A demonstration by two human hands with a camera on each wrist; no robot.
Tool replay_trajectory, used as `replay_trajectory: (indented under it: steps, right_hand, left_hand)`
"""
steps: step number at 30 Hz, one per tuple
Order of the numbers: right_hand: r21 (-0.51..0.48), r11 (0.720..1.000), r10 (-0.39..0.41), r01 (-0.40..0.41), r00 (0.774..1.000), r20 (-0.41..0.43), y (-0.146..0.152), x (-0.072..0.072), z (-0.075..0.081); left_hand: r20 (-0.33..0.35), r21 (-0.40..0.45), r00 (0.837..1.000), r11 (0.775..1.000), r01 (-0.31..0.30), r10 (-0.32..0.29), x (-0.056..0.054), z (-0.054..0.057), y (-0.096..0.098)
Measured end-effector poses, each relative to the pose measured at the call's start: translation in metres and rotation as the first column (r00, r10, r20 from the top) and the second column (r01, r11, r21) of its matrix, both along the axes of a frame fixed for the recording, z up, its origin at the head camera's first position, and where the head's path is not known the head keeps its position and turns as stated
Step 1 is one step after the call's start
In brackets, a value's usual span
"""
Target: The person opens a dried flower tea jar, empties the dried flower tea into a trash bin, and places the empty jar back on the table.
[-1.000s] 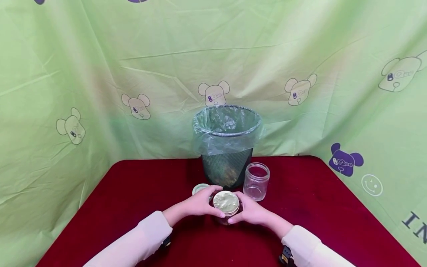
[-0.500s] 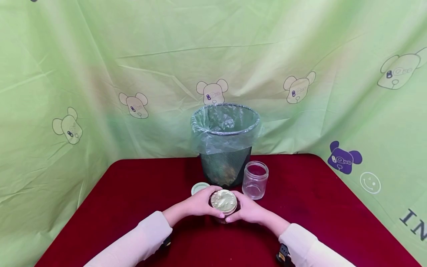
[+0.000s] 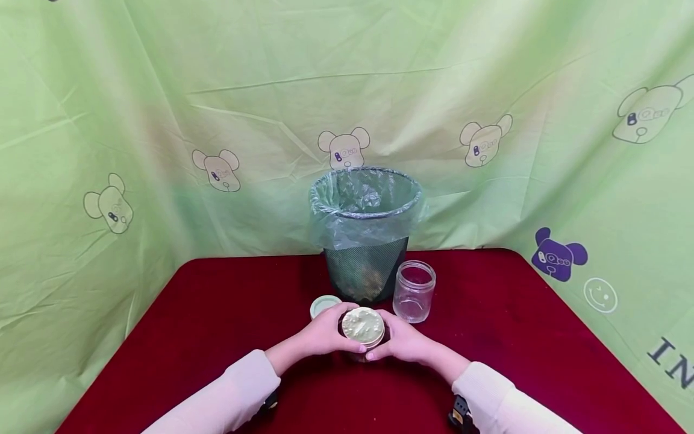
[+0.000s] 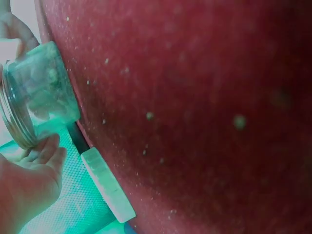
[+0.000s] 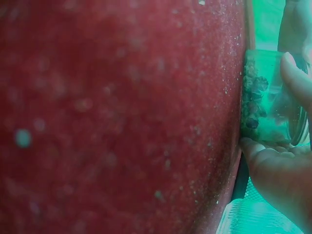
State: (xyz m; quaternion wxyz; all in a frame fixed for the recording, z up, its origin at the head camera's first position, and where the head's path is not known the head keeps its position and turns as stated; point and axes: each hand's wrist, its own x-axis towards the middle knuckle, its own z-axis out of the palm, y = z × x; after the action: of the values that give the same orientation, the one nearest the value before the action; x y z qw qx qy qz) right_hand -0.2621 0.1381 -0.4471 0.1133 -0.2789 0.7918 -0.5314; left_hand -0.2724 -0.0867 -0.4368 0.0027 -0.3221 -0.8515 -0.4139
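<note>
Between my two hands a clear jar (image 4: 46, 83) stands upright on the table, its pale gold, wrinkled top (image 3: 363, 325) facing up. Small dark pieces (image 5: 258, 95) lie low inside it. My left hand (image 3: 327, 331) curls round the jar's left side, thumb toward the front. From the right, my right hand (image 3: 405, 342) grips the same jar, its thumb also at the front. Just beyond my left hand lies a pale green lid (image 3: 324, 303), partly covered by that hand. A second jar (image 3: 414, 295), lidless and see-through, stands behind my right hand.
A dark mesh bin (image 3: 365, 268) lined with a thin green plastic bag (image 3: 368, 229) stands at the back of the red-covered table (image 3: 233, 313). Green printed fabric (image 3: 271, 66) hangs behind and on both sides.
The head view has shifted slightly, so everything in it sits a little higher and further left. Both hands keep their grip on the jar.
</note>
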Motion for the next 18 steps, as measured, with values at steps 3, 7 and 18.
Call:
replay_trajectory:
  steps: [3, 7, 18]
  right_hand:
    - [-0.007, 1.000, 0.009, -0.009, 1.000, -0.001, 0.000, 0.001, 0.000]
    - [-0.009, 1.000, -0.002, 0.002, 1.000, -0.003, -0.001, 0.003, 0.003]
    - [0.018, 0.999, -0.027, 0.028, 0.999, -0.019, -0.002, 0.005, 0.004]
  left_hand:
    - [-0.001, 0.013, 0.999, 0.999, -0.033, 0.033, 0.003, -0.001, 0.001]
    - [0.021, 0.025, 0.994, 0.994, -0.108, 0.108, 0.008, -0.002, 0.006]
    - [0.051, 0.029, 0.986, 0.987, -0.161, 0.159, 0.017, -0.001, 0.009]
